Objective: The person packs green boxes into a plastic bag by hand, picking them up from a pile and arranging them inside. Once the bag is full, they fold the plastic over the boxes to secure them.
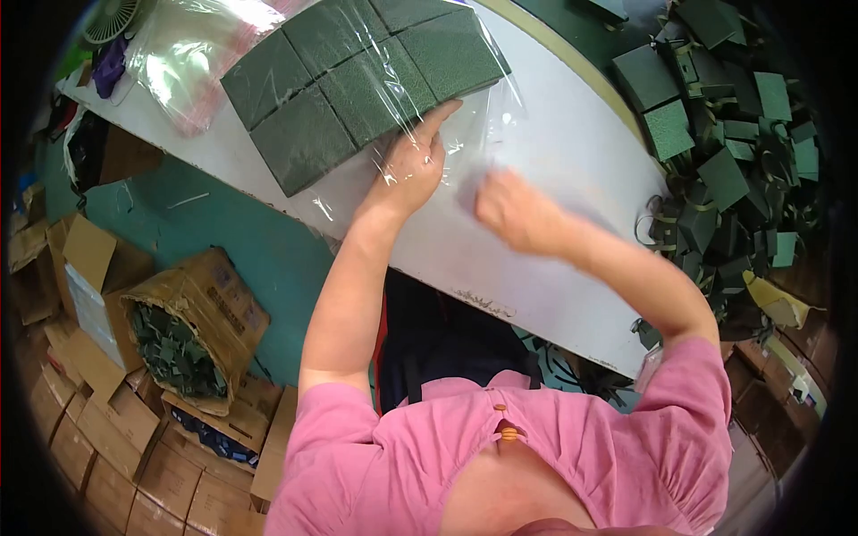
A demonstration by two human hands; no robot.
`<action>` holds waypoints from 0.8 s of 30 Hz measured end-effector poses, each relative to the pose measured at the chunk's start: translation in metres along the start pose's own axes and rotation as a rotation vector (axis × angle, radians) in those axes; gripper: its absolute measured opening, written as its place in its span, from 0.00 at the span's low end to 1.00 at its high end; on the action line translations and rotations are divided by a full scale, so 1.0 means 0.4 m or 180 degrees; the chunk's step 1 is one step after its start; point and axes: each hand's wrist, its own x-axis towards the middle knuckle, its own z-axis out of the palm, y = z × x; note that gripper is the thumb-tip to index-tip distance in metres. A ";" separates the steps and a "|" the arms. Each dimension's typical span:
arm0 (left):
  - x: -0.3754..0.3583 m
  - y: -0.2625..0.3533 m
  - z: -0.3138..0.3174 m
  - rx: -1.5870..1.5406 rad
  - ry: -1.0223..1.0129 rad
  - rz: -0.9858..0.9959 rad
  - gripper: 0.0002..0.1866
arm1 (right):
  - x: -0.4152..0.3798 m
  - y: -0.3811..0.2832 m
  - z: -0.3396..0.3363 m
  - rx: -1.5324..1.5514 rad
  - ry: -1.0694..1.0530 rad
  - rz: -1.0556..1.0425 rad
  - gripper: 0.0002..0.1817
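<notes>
Dark green square blocks (375, 89), laid side by side in two rows, sit inside a clear plastic bag (469, 134) on the white table. My left hand (416, 165) is against the near side of the blocks, with clear film over part of it. Its index finger stretches out along their edge, and the other fingers are partly hidden. My right hand (518, 213) is closed beside the bag's loose right end and smeared by motion. Film runs up to its fingers, though the grip itself is hard to make out.
A stack of clear bags (192, 67) lies at the table's (554, 295) far left, near a small fan (109, 20). Loose green blocks (719, 170) are heaped at the right. On the left floor stand cartons and an open box (201, 313) of green pieces.
</notes>
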 end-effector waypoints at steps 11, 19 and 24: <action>-0.353 0.101 -0.193 0.2163 -0.0451 -0.0194 0.22 | -0.221 0.017 -0.088 0.0578 -0.0986 0.1490 0.08; -0.350 0.042 -0.346 0.3286 -0.0244 0.1586 0.16 | 0.019 0.291 -0.169 -0.1615 0.0297 -0.0715 0.13; -0.268 -0.066 -0.369 0.3511 -0.0516 0.1915 0.11 | 0.055 0.346 -0.160 -0.1195 0.0324 -0.0901 0.08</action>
